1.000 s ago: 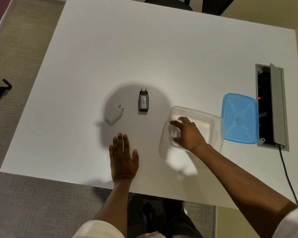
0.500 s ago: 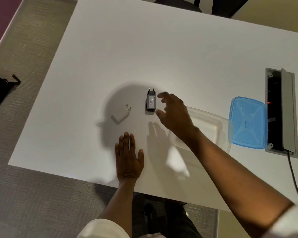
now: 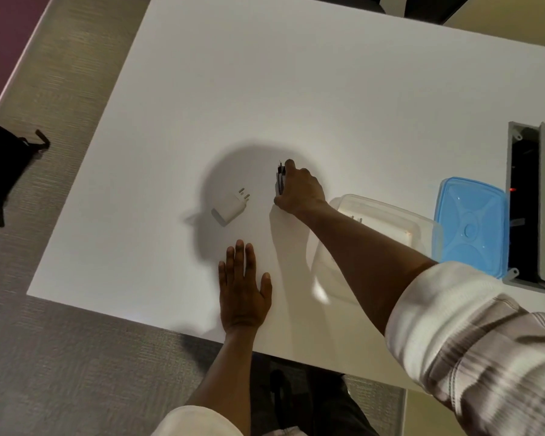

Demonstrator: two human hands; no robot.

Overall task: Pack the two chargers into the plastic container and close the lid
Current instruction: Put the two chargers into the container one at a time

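Observation:
My right hand [image 3: 299,190] is closed over the dark charger [image 3: 279,180] at the middle of the white table [image 3: 265,73]; only the charger's left edge and prongs show past my fingers. A white charger [image 3: 230,207] lies on its side just left of it, prongs pointing up and right. My left hand [image 3: 243,287] rests flat on the table near the front edge, fingers apart. The clear plastic container [image 3: 390,221] stands open to the right, partly hidden behind my right forearm. Its blue lid [image 3: 472,225] lies beside it, further right.
A grey cable box [image 3: 535,209] with a dark opening is set into the table at the right edge, a black cable leaving it. A black bag [image 3: 0,165] lies on the carpet to the left. A dark chair stands beyond the far edge.
My right hand left the container, crossed to the left and closed on the dark charger. The left hand has stayed flat on the table.

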